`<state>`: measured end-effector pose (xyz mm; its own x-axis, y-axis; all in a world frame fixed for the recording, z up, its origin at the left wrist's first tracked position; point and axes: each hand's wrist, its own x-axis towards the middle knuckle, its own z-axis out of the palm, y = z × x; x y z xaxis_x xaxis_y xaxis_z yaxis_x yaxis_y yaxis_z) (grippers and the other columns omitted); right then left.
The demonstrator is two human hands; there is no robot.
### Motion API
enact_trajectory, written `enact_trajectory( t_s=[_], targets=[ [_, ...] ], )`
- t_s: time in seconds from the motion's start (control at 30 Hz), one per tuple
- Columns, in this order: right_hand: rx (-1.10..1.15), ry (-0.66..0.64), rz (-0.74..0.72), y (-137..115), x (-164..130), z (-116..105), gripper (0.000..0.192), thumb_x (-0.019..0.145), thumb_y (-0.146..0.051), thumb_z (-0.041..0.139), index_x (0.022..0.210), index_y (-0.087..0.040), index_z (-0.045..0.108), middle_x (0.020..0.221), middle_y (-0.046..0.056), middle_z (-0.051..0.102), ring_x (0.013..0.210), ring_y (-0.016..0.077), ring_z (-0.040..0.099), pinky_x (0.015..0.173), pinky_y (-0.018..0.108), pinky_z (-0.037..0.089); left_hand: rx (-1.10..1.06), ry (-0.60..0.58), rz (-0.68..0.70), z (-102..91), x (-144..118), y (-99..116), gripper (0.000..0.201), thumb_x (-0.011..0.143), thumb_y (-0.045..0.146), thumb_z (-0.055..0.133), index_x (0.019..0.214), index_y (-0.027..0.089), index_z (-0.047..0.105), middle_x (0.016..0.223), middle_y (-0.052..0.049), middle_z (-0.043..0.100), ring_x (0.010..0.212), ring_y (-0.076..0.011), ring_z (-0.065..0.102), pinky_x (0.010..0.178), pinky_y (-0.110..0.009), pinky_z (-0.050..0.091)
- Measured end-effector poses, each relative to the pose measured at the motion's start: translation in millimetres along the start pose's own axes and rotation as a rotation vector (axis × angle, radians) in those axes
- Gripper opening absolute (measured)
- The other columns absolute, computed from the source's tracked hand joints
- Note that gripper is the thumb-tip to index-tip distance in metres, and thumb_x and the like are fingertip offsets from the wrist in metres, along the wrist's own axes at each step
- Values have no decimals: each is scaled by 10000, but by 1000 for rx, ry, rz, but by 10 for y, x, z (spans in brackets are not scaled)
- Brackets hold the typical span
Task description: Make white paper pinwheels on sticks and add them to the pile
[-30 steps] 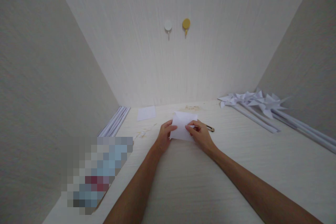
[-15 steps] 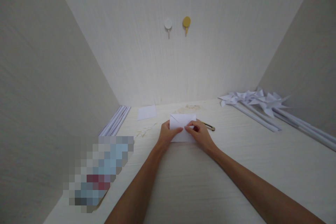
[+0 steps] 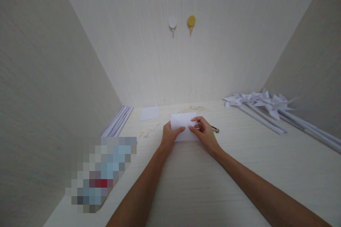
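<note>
- Folded paper: white, lying on the desk near the middle of its far edge.
- Left hand: fingers closed on the paper's left side, thumb on top.
- Right hand: pinching the paper's right part.
- Small tool: just beyond the right hand.
- Paper square: by the far edge.
- Paper pinwheels: far right corner.
- Strips: along the left edge.

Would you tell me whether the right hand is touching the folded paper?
Touching: the head view shows the right hand with fingers pressed on the folded paper.
</note>
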<state>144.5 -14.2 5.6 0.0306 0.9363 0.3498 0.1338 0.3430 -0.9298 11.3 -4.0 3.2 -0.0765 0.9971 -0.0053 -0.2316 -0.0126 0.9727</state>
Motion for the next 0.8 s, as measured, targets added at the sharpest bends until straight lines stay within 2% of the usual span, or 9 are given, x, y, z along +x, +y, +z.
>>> enact_trajectory(
  t_s=[0.1,0.2,0.33,0.57,0.8],
  targets=[
    [101,-9,35,-11,-3,11,324,595,-317,616,857,-209,460,702,-37,454,517,80,437,459,207,347,-23,17,-20,-4,12,-12,360,460,190,715,802,121,629,733,-54,673,637,-175,600,622,-306,471],
    [89,-52,45,24,4,17,241,615,-334,600,762,-193,472,583,-57,438,466,79,415,432,206,312,-31,10,-37,0,8,-4,350,463,188,713,796,122,629,726,-52,671,627,-170,599,624,-305,468],
    [29,-42,61,77,17,13,213,629,-364,581,676,-183,479,457,-70,406,425,91,396,421,215,291,-36,-13,-53,10,-5,19,346,453,181,715,782,118,631,729,-56,671,615,-166,596,613,-300,467],
    [-50,-1,43,46,12,11,208,628,-368,577,647,-185,479,465,-55,424,439,98,394,416,217,292,-5,-20,-36,21,-22,28,366,435,182,733,782,119,634,750,-60,675,622,-165,594,593,-289,471],
    [-131,42,-52,33,5,8,147,641,-314,568,618,-186,499,554,-21,482,497,111,442,454,233,360,20,-7,-16,33,-27,21,337,437,175,737,755,123,636,700,-47,670,599,-166,588,597,-301,474]
  ],
)
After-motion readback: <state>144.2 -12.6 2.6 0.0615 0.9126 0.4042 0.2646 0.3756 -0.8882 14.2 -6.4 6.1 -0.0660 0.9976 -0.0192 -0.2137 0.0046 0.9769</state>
